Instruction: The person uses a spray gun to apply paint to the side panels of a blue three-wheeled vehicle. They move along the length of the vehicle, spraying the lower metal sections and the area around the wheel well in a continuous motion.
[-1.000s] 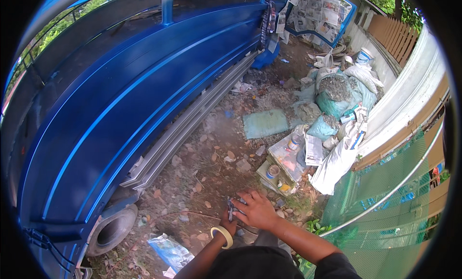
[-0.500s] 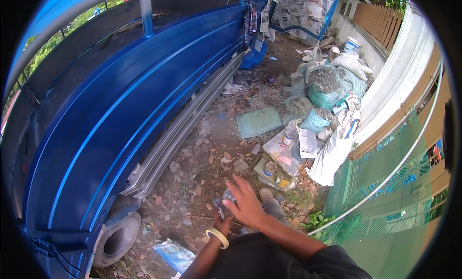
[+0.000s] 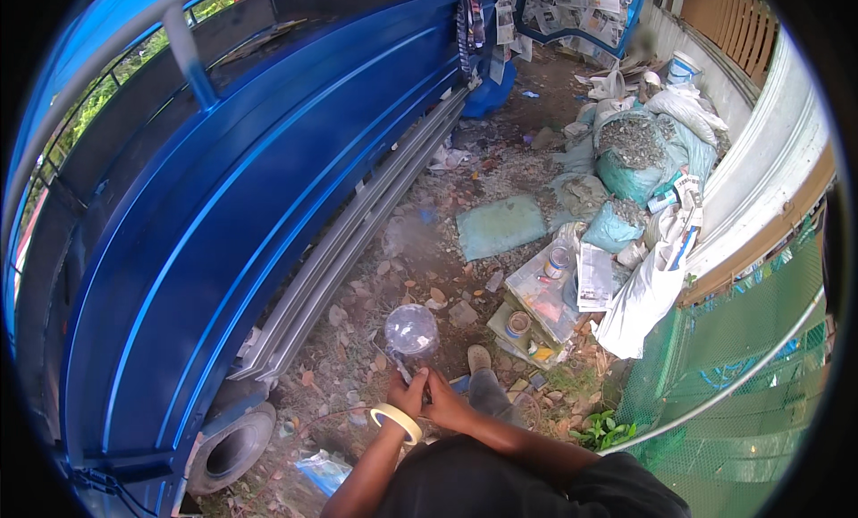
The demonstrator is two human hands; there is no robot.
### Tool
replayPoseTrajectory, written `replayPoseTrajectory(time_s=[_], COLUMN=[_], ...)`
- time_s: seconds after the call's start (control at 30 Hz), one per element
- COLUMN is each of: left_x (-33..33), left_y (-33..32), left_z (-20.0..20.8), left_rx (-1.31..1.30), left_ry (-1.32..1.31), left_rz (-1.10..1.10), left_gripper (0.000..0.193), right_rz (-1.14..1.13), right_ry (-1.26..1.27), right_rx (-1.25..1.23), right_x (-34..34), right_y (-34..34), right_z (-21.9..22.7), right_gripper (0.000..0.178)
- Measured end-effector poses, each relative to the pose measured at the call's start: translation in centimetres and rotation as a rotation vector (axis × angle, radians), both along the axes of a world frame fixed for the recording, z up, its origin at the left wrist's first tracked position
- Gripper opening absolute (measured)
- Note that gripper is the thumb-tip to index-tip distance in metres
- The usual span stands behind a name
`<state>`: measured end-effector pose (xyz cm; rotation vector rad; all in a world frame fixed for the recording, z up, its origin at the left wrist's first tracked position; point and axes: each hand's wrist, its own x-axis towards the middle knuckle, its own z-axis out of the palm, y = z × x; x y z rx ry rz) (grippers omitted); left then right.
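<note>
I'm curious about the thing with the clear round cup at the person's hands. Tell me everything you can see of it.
The tool has a clear, rounded cup, see-through like plastic or glass, with pale glints. A narrow silvery part, metallic in look, shows between the cup and the left hand, which grips the tool. The right hand is pressed close beside it, and together they hide the rest. The cup appears ahead of the hands, against leaf-strewn ground. Whether it contains anything is unclear.

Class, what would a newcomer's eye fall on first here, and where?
Probably the shiny blue panel sweeping across the left side. Next, low in the centre, a clear cup just beyond the left hand and right hand, and a tape roll around the left arm. Upper right, a teal sack heaped with rubble.
</note>
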<state>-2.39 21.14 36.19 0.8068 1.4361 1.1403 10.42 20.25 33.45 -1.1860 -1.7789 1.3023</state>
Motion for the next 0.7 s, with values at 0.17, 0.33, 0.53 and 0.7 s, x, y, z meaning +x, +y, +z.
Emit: replayPoseTrajectory(time_s=[0.17,0.33,0.53,0.7], left_x=[4.6,8.0,8.3,5.0], left_y=[10.2,19.1,22.8,25.1], left_z=[-0.9,-2.2,-13.7,-24.1], left_rx=[-0.1,0.0,0.072,-0.17], left_ry=[0.271,0.485,0.427,0.415], left_rz=[-0.209,-0.247,-0.198,-0.291], left_gripper=[0.062,0.074,0.064,0.053], right_rz=[-0.112,-0.325,-0.605,-0.776], right_ry=[0.146,0.292,0.506,0.809], right_rx=[0.039,-0.211,-0.485,-0.441], right_x=[3.9,7.3,8.8,7.2], right_y=[10.2,20.2,34.3,47.4], right_z=[-3.2,-4.1,-1.4,5.6], right_gripper=[0.077,0.062,0.047,0.039])
